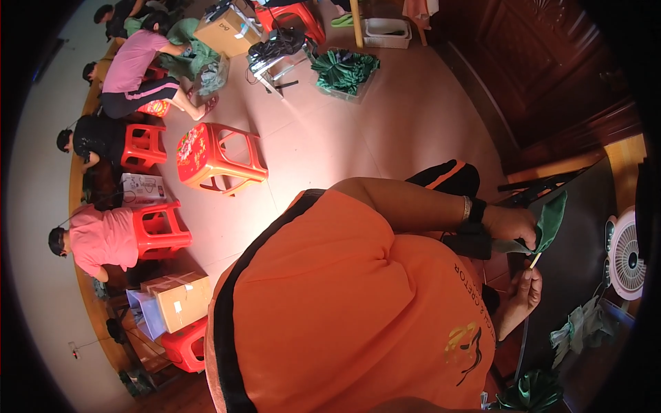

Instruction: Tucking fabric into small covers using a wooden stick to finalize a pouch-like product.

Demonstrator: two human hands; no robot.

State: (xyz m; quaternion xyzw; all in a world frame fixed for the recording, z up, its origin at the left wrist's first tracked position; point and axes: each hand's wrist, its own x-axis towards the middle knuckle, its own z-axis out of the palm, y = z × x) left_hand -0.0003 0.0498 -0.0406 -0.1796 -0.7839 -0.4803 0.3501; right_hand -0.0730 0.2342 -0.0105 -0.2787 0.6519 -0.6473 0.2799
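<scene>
My left hand (511,224), in the upper part of the right side, is closed on a folded piece of dark green cloth (552,219). The cloth's pointed end stands up past my fingers, over the edge of a dark table. Just below it, my right hand (521,300) pinches a thin pale stick (535,261) between thumb and fingers. The stick's upper end meets the lower edge of the cloth; whether it goes inside I cannot tell.
On the dark table (575,275) are a pink fan (626,255), pale cloth pieces (582,327) and a green cloth bundle (530,391). Behind me stand red stools (220,158), boxes (182,303) and a bin of green cloth (344,72). Several people sit along the left wall.
</scene>
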